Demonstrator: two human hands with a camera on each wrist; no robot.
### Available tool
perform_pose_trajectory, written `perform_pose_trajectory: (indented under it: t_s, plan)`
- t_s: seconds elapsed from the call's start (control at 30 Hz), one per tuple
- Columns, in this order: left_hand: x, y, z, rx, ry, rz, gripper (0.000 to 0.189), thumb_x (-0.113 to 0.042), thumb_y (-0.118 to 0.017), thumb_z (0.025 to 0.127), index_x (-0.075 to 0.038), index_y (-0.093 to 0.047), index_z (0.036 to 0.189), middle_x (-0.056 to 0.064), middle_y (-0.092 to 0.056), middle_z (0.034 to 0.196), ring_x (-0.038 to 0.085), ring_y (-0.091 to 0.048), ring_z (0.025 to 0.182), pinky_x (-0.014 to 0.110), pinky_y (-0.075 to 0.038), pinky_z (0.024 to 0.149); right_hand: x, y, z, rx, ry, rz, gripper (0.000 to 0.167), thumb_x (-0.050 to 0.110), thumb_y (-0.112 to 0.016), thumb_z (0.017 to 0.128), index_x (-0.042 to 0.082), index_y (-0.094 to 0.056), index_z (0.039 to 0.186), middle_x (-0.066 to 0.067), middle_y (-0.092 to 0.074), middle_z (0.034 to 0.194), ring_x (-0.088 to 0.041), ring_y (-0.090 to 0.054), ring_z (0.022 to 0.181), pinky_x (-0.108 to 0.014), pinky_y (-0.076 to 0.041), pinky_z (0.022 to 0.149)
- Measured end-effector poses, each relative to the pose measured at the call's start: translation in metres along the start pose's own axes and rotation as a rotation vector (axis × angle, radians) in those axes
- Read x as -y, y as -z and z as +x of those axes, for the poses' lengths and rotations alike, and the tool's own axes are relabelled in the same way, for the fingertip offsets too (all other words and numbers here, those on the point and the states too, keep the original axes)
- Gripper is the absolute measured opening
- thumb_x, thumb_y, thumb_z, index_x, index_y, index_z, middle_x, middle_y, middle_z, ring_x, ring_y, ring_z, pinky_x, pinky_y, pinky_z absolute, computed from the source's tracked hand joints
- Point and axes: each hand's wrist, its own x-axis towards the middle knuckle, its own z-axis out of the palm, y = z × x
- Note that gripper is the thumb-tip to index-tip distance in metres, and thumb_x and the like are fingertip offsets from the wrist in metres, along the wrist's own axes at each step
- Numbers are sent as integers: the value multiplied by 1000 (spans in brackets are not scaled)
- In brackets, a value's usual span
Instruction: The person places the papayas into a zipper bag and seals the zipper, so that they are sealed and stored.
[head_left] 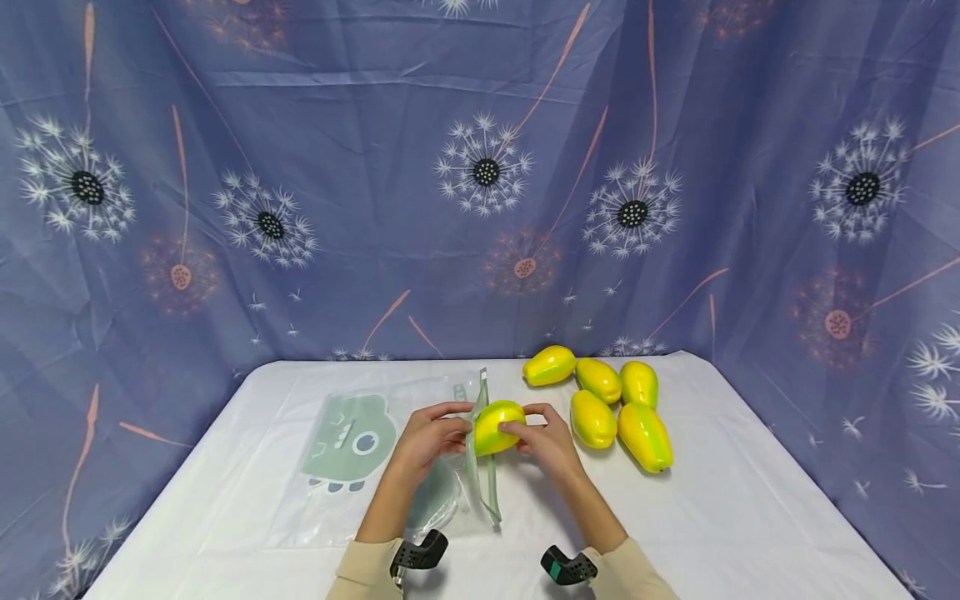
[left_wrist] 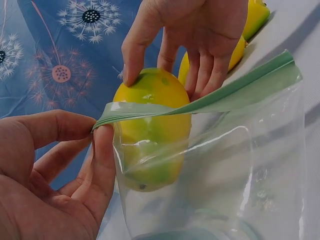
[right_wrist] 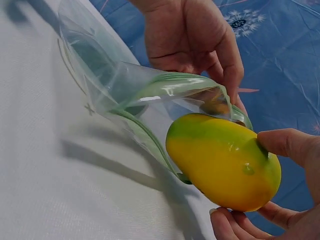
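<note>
A clear zip bag [head_left: 352, 437] with a green cartoon print lies across the left part of the white table, its green-edged mouth raised and spread to the right. My left hand [head_left: 423, 437] pinches the far end of the green zip strip [left_wrist: 225, 92] between thumb and fingers. In my right hand [head_left: 553, 442] is a yellow-green fruit [right_wrist: 225, 162], shaped like a papaya, gripped by its outer end with thumb and fingertips. Its other end sits inside the bag's mouth; the left wrist view shows much of it through the clear plastic.
Several more yellow-green fruits [head_left: 592, 419] lie grouped on the table to the right of my right hand and beyond it. A blue curtain [head_left: 375, 208] with a dandelion pattern hangs behind and at both sides of the white-covered table [head_left: 750, 500].
</note>
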Motion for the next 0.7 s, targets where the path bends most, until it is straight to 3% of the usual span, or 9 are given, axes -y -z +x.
perform_pose_trajectory:
  t_s: [0.37, 0.7]
  plan:
    - [1, 4, 2, -9, 15, -33, 42, 2, -69, 85, 5, -67, 127, 5, -72, 76, 13, -63, 60, 23, -57, 60, -6, -12, 0, 59, -20, -1, 62, 26, -84, 81, -4, -52, 124, -19, -73, 95, -20, -71, 78, -38, -61, 77]
    - [4, 1, 5, 34, 24, -22, 42, 1, -70, 85, 5, -67, 126, 7, -75, 85, 11, -65, 64, 23, -57, 62, -8, -18, -7, 114, -53, 69, 60, 22, -80, 86, -7, -44, 124, -19, -69, 88, -24, -72, 71, -41, -63, 73]
